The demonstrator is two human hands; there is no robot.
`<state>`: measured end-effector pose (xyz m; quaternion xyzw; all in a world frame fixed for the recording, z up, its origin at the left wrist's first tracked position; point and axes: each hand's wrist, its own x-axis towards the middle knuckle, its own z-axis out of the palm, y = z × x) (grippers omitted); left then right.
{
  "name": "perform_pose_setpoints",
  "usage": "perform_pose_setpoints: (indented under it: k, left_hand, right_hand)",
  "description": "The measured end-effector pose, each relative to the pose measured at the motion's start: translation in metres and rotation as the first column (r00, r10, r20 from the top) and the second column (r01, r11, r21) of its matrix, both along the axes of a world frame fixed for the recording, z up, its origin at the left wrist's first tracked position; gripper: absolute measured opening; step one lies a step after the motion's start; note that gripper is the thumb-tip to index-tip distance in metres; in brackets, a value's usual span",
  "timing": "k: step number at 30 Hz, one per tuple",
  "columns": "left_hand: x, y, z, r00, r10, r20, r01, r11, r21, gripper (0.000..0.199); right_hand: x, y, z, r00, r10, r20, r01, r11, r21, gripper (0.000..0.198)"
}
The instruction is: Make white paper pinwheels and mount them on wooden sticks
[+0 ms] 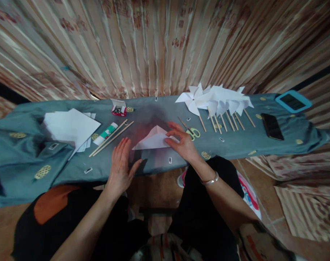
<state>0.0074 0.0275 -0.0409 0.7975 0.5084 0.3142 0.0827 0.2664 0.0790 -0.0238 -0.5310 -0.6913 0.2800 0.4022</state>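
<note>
A creased sheet of white paper [153, 140], folded to a triangle, lies at the middle of the cloth-covered table. My right hand [182, 143] holds its right corner between thumb and fingers. To the left of the paper, my left hand [122, 162] is open over the table's near edge, thumb spread, with nothing in it. Beside my left hand are two wooden sticks [112, 138] and a green and white glue stick [106, 133]. Light green scissors [192, 133] lie just beyond my right hand, blades pointing away to the left.
A stack of white paper sheets [69, 127] lies at the left. Behind the sticks stands a small open red box [118, 109] with small metal pieces. Several white paper pinwheels [216, 98] on sticks overlap at the back right. A phone [272, 126] and a blue-framed device [293, 101] lie far right.
</note>
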Motion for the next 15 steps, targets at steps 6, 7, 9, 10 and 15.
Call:
perform_pose_setpoints:
  k: [6,7,9,10,15]
  left_hand:
    - [0.002,0.003,0.004,0.996,0.022,0.090,-0.018,0.999,-0.044,0.075]
    - [0.003,0.004,0.004,0.994,0.029,0.103,-0.022,0.997,-0.069,0.072]
    - [0.006,0.004,0.005,0.990,0.040,0.134,-0.024,0.992,-0.120,0.063]
    - [0.007,0.006,0.005,0.987,0.047,0.154,-0.024,0.989,-0.143,0.058]
    - [0.010,0.025,0.011,0.969,0.116,0.220,-0.056,0.964,-0.261,0.060]
  right_hand:
    - [-0.001,-0.020,0.011,0.999,-0.006,0.041,0.002,0.995,0.098,0.012]
    - [0.000,-0.022,0.010,0.999,0.006,0.048,-0.010,0.996,0.086,0.014]
    - [0.000,-0.026,0.006,0.998,0.022,0.063,-0.026,0.997,0.067,0.018]
    - [0.001,-0.027,0.004,0.997,0.027,0.071,-0.031,0.998,0.060,0.019]
    - [0.003,-0.033,0.000,0.991,0.049,0.124,-0.054,0.998,0.033,0.021]
